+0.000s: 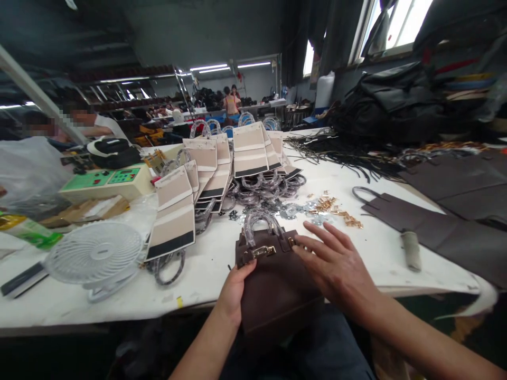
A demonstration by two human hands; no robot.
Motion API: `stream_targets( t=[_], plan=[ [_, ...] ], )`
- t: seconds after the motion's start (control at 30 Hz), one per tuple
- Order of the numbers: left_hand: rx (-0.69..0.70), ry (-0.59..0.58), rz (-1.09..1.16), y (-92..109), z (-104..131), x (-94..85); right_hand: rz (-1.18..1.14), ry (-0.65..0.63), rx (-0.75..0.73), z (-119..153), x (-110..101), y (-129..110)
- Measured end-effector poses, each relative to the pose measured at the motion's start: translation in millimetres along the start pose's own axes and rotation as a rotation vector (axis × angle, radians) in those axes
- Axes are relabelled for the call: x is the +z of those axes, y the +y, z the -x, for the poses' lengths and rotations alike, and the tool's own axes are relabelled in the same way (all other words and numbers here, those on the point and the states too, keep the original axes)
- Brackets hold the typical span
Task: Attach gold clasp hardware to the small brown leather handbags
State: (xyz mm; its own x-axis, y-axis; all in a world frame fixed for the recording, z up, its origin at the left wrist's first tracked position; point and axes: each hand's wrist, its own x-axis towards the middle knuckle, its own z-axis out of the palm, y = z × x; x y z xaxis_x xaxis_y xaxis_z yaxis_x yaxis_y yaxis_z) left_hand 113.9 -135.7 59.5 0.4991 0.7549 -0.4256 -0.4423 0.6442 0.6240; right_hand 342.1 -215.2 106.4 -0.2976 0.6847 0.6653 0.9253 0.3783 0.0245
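A dark brown handbag (277, 295) is held at the table's front edge, over the lap. Its arched handle (253, 224) is wrapped in clear plastic, and gold-coloured metal fittings (264, 252) sit near its top. My left hand (233, 290) grips the bag's left side, thumb on the front by the fitting; its other fingers are hidden behind. Spread over the upper right of the bag is my right hand (332, 258), open, its fingertips close to the right-hand fitting (292, 242). Whether those fingertips touch the metal I cannot tell.
Beyond the bag lie loose gold-coloured metal pieces (327, 205) and grey metal plates (291, 210). Stacked beige panels (174, 208) with wrapped handles stand left. A white fan (95, 253) is farther left. Brown bag parts (428, 221) and a grey roll (411, 249) lie right. People work behind.
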Motion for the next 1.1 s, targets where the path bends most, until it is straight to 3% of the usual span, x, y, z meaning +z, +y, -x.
stream_targets(
  t=[0.17,0.3,0.43,0.57,0.77,0.87,0.97,1.1],
  plan=[
    [0.170,-0.034,-0.047,-1.7,20.1,17.3,-0.008,-0.003,0.043,-2.0,5.9,-27.3],
    [0.441,0.151,-0.197,-3.9,40.6,34.3,-0.054,0.148,0.065,-4.2,3.1,-41.2],
    [0.579,0.245,-0.207,-6.3,60.9,55.2,-0.098,0.197,0.148,-6.9,-3.2,-53.2],
    [0.622,0.179,-0.159,-6.6,77.5,77.3,-0.118,0.165,0.197,-19.3,-13.2,-60.1],
    [0.695,-0.039,-0.066,-13.1,91.9,98.4,-0.293,0.176,0.155,-30.7,-21.8,-71.8],
    [0.678,-0.117,0.004,-21.2,95.0,108.0,-0.521,0.161,0.274,-36.9,-33.4,-80.0],
    [0.712,-0.171,-0.015,-24.6,97.4,120.6,-0.814,0.018,0.474,-49.3,-57.2,-82.3],
    [0.831,-0.196,-0.162,-10.7,97.2,127.9,-1.138,-0.074,0.634,-66.2,-91.1,-57.4]
  ],
)
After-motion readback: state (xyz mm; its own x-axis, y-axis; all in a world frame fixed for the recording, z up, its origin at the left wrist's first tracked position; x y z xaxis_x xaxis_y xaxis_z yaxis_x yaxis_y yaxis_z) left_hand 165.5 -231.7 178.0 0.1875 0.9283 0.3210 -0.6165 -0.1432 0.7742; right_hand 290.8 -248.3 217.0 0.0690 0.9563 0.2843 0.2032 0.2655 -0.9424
